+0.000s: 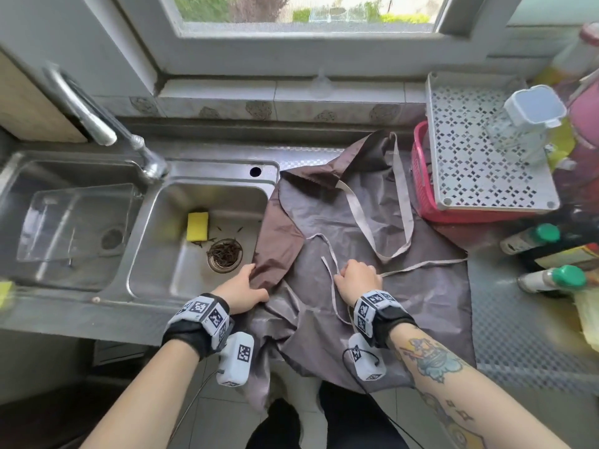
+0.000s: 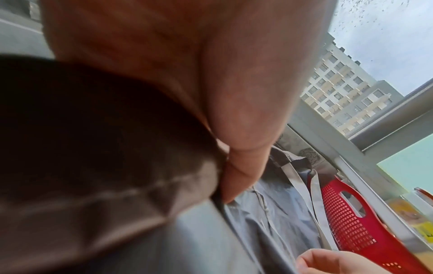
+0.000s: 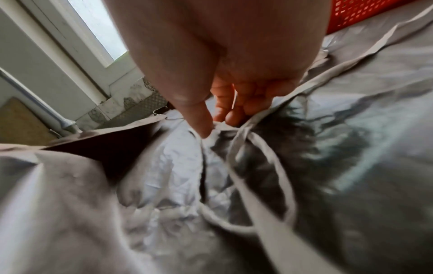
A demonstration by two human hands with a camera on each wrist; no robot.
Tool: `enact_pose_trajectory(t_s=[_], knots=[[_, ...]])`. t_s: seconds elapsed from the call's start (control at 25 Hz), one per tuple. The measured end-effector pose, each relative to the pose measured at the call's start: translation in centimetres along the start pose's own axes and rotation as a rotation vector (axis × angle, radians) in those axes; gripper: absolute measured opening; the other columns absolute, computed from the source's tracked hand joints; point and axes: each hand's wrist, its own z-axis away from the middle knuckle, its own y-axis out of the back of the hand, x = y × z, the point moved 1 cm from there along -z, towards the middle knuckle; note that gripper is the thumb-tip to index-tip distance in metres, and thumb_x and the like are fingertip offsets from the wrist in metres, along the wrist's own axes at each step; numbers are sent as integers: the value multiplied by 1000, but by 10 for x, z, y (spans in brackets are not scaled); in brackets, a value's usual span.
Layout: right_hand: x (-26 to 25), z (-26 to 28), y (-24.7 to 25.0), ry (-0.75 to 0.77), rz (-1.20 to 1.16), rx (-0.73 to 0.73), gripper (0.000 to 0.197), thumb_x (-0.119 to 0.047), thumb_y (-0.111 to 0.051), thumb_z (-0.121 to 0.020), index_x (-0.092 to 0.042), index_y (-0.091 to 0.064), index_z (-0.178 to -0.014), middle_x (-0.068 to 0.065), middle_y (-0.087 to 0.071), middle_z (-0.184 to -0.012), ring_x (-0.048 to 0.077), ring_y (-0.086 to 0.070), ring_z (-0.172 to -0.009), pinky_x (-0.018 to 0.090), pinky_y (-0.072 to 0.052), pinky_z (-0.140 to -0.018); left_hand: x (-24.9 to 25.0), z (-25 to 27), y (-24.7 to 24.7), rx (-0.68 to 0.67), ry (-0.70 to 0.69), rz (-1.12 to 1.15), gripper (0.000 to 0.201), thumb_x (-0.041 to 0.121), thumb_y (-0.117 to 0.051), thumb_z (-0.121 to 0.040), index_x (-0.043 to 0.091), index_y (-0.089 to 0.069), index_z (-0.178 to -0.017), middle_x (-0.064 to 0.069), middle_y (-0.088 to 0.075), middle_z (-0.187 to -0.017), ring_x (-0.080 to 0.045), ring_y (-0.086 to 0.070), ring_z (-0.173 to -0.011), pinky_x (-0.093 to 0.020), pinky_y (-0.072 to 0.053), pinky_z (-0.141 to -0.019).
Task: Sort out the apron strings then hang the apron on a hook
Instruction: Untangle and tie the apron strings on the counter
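Note:
A brown-grey apron (image 1: 372, 296) lies spread on the steel counter to the right of the sink, its lower part hanging over the front edge. Its pale neck loop (image 1: 403, 202) rests on the upper half. Thin waist strings (image 1: 421, 265) cross the middle. My left hand (image 1: 246, 286) grips a folded flap of the apron (image 2: 117, 185) at its left side, beside the sink rim. My right hand (image 1: 356, 277) is curled over the strings (image 3: 246, 133) at the apron's centre, pinching them between thumb and fingers. No hook shows in any view.
A double steel sink (image 1: 107, 286) with a tap (image 1: 97, 124), a yellow sponge (image 1: 197, 225) and a clear tray (image 1: 77, 222) lies left. A red basket (image 1: 424, 189) topped by a white perforated tray (image 1: 479, 163) stands right, with bottles (image 1: 551, 278) beyond. The window (image 1: 308, 14) is ahead.

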Motion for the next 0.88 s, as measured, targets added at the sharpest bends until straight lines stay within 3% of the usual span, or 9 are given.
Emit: enact_pose_trajectory(t_s=[0.12,0.24,0.32,0.44,0.52,0.64,0.76,0.88], knots=[[-12,12,5,7,-217,-8,14,-30,-47,-87,-18,-54,-90,14,-69,-104,35,-58,-105,39,-38,-90,-3,0,6,10,-27,19,65,32,-59,-85,14,-32,-141,-9,-52,-138,-22,-54,-115,-26,-37,-91],[-26,44,10,76,-390,-79,11,-29,-50,-84,-21,-55,-78,12,-73,-88,33,-65,-92,38,-49,-85,-10,3,6,45,12,41,70,42,-59,-85,10,-31,-140,-13,-49,-140,-28,-51,-125,-33,-38,-101],[-32,78,10,181,-358,-132,13,-31,-50,-85,-23,-58,-76,9,-73,-89,29,-65,-91,35,-48,-83,-10,8,5,159,42,16,74,42,-60,-82,10,-28,-141,-18,-43,-142,-35,-46,-127,-38,-37,-105],[-39,130,-2,319,-335,-188,20,-30,-47,-90,-17,-61,-86,9,-71,-93,28,-62,-93,34,-44,-80,5,19,5,434,-80,-18,47,31,-59,-81,14,-46,-123,-17,-45,-129,-37,-42,-122,-42,-36,-104],[-45,155,-13,346,-340,-191,21,-32,-45,-91,-17,-59,-87,11,-70,-94,31,-62,-93,37,-46,-80,23,26,-2,379,-198,2,23,31,-54,-84,15,-58,-101,-16,-61,-114,-35,-54,-112,-39,-43,-97],[-48,178,-30,300,-362,-225,22,-37,-42,-90,-20,-47,-78,13,-68,-86,35,-63,-82,44,-51,-72,39,30,-21,165,-271,13,33,41,-50,-87,15,-63,-73,-17,-73,-97,-34,-67,-96,-36,-50,-90],[-40,191,-42,258,-325,-236,31,-43,-39,-90,-17,-45,-75,12,-67,-84,35,-63,-82,44,-51,-73,46,34,-36,125,-356,12,22,23,-56,-84,7,-70,-90,-18,-72,-103,-34,-66,-99,-38,-52,-90],[-16,188,-45,98,-429,-202,49,-51,-37,-89,-8,-59,-77,9,-69,-80,28,-63,-79,43,-51,-80,38,32,-44,98,-387,74,27,17,-58,-71,20,-54,-98,-14,-69,-100,-35,-67,-91,-44,-57,-81]])
